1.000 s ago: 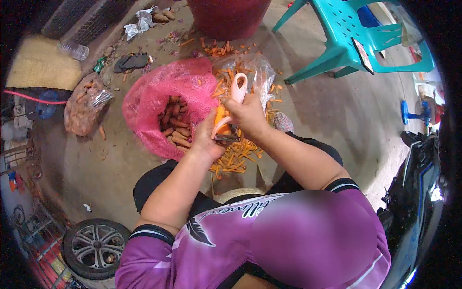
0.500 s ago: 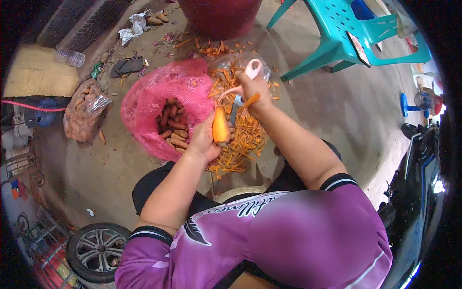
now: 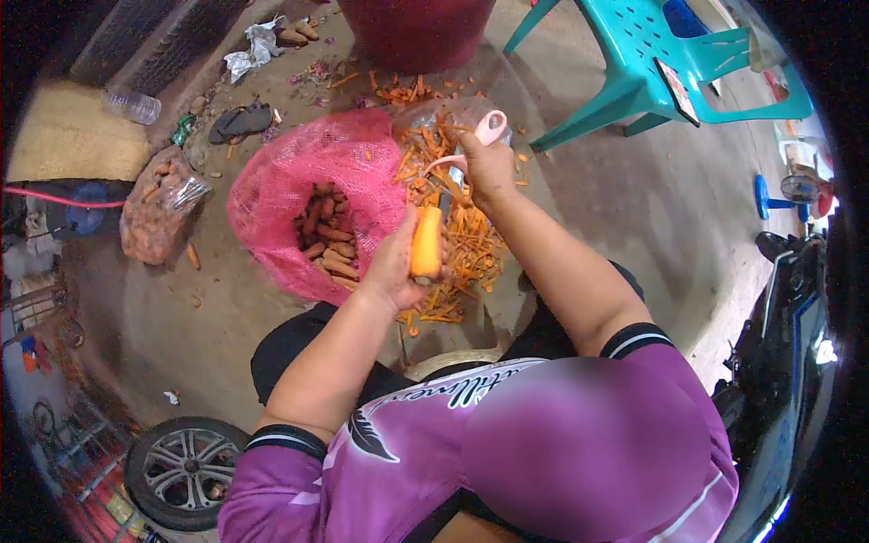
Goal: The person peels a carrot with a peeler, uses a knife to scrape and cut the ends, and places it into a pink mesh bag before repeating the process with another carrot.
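Observation:
My left hand (image 3: 396, 262) is closed around a peeled orange sweet potato (image 3: 425, 244), its bright, flat-sided face turned up. Farther forward and to the right, my right hand (image 3: 487, 167) grips a pink-handled peeler (image 3: 490, 128), whose ring-shaped end sticks out above the fingers. The peeler is apart from the sweet potato, and its blade is hard to make out. Below both hands lies a heap of orange strips (image 3: 475, 240). Beside my left hand, an open pink mesh sack (image 3: 272, 195) holds several unpeeled reddish-brown roots (image 3: 319, 217).
A red tub (image 3: 412, 36) stands ahead, and a teal plastic chair (image 3: 634, 77) with a phone (image 3: 676, 90) on it is at the right. On the left are a filled clear bag (image 3: 158, 213), dark slippers (image 3: 241, 123) and a wheel (image 3: 190, 471). A motorcycle (image 3: 769, 362) stands far right.
The sweet potato has turned in my left hand and shows a broader, flatter face. My right hand has shifted slightly right, and the orange strip beside it is no longer there.

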`<state>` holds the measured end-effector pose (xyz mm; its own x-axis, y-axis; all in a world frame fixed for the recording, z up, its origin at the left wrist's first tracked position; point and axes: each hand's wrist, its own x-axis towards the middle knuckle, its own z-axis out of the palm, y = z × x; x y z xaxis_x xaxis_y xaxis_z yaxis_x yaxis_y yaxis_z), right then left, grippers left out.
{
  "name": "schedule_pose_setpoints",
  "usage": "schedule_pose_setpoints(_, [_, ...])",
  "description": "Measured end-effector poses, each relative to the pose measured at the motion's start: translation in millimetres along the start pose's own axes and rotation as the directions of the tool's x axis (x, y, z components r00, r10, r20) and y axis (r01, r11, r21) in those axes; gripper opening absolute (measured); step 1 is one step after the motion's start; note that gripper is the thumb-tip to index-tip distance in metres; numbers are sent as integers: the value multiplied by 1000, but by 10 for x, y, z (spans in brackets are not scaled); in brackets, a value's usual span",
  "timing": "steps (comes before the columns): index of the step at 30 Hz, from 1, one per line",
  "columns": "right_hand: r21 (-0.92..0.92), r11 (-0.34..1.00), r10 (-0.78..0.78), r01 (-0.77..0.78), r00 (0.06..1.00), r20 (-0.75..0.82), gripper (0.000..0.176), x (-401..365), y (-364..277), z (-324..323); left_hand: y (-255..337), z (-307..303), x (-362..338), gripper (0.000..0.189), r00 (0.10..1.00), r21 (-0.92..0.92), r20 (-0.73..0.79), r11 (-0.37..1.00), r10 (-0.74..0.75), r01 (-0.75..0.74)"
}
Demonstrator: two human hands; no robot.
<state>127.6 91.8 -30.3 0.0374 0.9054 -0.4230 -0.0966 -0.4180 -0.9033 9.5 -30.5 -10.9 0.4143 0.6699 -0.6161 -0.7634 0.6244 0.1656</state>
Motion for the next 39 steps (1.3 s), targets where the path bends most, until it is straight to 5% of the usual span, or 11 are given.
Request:
schedule_pose_setpoints(1, [15,1000,-4,4,1000,-2,20,-11,12,24,73,-50,36,33,998,-76,56,997,12,-7])
schedule_pose_setpoints(4, [52,998,-30,26,997,67,19,-366,-150,186,142,-16,69,33,966,45,-196,986,167,-161])
schedule_pose_setpoints(9, [-54,997,-31,48,957,288,21,-660,-19,250,137,-122,40,30,978,68,-133,986,158,-150])
schedule_pose_setpoints(12, [-70,991,130,-114,942,309,14,-634,-142,198,102,19,-1,29,970,67,-129,978,204,-197])
schedule_pose_setpoints(14, [-32,993,116,-111,946,303,15,-540,-55,190,93,227,-58,30,943,53,-245,974,226,-220])
schedule_pose_setpoints(17, [-9,1000,12,-12,995,99,15,-86,121,65,2,57,-6,34,962,191,-161,964,219,-188])
schedule_pose_setpoints(20, [-50,999,-16,14,999,-50,15,86,81,-55,46,-26,18,37,995,136,28,985,98,-101])
schedule_pose_setpoints(21, [-72,997,-8,3,998,-70,15,89,42,-62,52,-43,49,38,982,161,-62,973,178,-166])
schedule_pose_setpoints(31, [-8,1000,10,-8,960,280,23,-755,-135,221,104,-24,48,27,955,-6,-254,987,151,-158])
schedule_pose_setpoints(36, [-259,956,-106,135,987,123,18,-215,17,67,-15,-43,13,32,989,119,-131,992,68,-52])
schedule_pose_setpoints(39, [-115,992,-46,42,998,-31,20,35,113,-45,24,-55,11,35,1000,19,-31,1000,8,-7])
